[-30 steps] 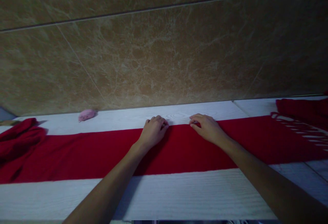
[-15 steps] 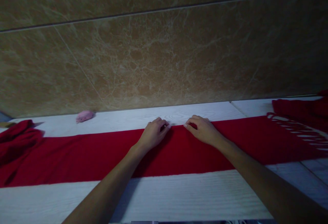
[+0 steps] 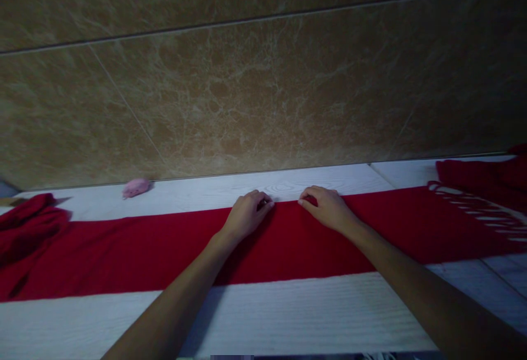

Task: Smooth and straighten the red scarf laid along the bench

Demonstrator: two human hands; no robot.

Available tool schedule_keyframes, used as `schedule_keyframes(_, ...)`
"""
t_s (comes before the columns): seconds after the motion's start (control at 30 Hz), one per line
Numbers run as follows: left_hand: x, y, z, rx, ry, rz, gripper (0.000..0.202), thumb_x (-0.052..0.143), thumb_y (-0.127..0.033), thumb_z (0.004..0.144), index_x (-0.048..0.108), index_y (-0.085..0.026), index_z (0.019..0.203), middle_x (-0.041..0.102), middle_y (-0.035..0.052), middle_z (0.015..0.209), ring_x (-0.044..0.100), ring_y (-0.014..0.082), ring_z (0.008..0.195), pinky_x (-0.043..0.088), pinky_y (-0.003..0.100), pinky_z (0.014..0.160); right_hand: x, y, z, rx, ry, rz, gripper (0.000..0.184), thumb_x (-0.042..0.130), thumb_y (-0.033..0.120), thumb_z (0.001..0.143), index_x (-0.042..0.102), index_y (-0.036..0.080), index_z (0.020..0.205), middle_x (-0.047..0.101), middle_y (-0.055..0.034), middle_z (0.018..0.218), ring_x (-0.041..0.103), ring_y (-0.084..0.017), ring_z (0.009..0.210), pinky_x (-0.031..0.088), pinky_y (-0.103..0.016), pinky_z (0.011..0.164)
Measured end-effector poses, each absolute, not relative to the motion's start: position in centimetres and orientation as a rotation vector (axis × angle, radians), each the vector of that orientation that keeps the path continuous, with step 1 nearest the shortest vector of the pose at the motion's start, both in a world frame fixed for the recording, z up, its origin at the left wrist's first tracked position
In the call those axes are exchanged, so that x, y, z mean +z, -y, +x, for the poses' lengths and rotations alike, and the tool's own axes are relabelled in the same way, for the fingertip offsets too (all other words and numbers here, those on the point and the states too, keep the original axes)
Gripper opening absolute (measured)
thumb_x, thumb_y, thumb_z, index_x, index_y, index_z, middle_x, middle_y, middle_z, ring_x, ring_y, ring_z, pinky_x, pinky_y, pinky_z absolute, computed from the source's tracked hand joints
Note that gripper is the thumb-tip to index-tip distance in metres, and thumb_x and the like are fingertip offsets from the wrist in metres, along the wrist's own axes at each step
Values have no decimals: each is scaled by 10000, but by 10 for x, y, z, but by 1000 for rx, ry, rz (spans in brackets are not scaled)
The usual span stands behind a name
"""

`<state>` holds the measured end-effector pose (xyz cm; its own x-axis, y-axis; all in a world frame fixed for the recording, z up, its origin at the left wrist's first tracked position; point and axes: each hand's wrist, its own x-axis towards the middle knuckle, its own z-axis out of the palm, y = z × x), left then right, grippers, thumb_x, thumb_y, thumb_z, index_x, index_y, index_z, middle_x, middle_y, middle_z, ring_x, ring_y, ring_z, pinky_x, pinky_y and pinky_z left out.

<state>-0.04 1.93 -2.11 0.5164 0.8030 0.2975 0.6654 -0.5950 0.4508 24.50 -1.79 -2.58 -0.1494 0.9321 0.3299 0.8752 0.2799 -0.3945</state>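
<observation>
Evidently soft and limp, the red scarf (image 3: 123,245) let my left hand (image 3: 246,215) and right hand (image 3: 328,207) pinch its far edge.

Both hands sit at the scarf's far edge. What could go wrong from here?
1. The left hand and right hand grip the red scarf close together at mid-length, so any pull may lift it unevenly toward the ends.
2. The bunched left end could drag crooked.
3. The fringe at the right might tangle.
</observation>
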Motion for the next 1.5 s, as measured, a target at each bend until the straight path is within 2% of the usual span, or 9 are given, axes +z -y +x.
schedule_keyframes(0.17,-20,-18,1,662,-1289,2518,171,576,-276,936,710,-214,1022,712,58,1002,647,204,926,510,322,837,-24,19,246,59,2038,-1645,116,592,207,905,704,238,897,694,-50,961,630,-223,945,466,-383,850)
schedule_keyframes(0.4,-16,-14,3,621,-1331,2526,198,575,-266,946,714,-224,1081,705,66,1070,633,222,1017,495,369,927,-25,22,235,101,2199,-1363,227,573,220,927,712,210,1105,700,-100,1176,620,-245,1133,458,-454,1031)
schedule_keyframes(0.53,-17,-13,3,603,-1410,2559,257,581,-289,949,677,-238,1181,672,81,1192,605,259,1136,486,418,980,-31,27,229,270,2349,-1271,401,454,285,997,613,246,1363,536,-97,1491,434,-253,1420,309,-539,1191)
schedule_keyframes(0.63,-21,-13,2,520,-1509,2561,402,532,-333,974,557,-235,1363,568,120,1422,497,300,1345,410,492,1106,-35,32,227,302,2442,-1334,494,414,389,1030,478,251,1500,387,-88,1593,281,-269,1504,179,-581,1237)
schedule_keyframes(0.8,-26,-13,1,314,-1536,2514,577,383,-482,1024,343,-225,1539,289,140,1642,177,359,1534,188,637,1208,-38,37,225,225,2480,-1418,575,352,509,1046,407,232,1547,293,-101,1631,210,-279,1525,123,-584,1246)
schedule_keyframes(1.07,-16,-6,4,36,-1600,2490,755,232,-658,1004,201,-210,1610,86,83,1681,26,327,1553,67,629,1234,-28,37,223,201,2528,-1514,678,261,613,1033,329,218,1581,218,-99,1653,161,-281,1533,113,-596,1234)
schedule_keyframes(1.17,-12,-3,4,4,-1583,2478,782,200,-695,989,177,-226,1615,53,76,1683,-6,332,1551,45,647,1227,-30,36,222,168,2500,-1492,684,251,616,1031,299,226,1591,197,-89,1659,139,-280,1537,102,-602,1232)
schedule_keyframes(1.3,-13,-3,2,25,-1556,2496,786,176,-698,989,176,-222,1615,66,98,1683,3,345,1550,42,663,1220,-37,33,223,176,2504,-1486,667,264,649,1016,402,273,1548,281,-78,1638,195,-306,1523,124,-634,1219)
schedule_keyframes(1.5,-15,-4,0,77,-1529,2476,792,136,-729,973,208,-261,1608,84,101,1685,1,349,1549,28,678,1213,-42,28,226,93,2439,-1453,663,288,635,1010,362,284,1568,293,-74,1634,218,-302,1517,175,-619,1217)
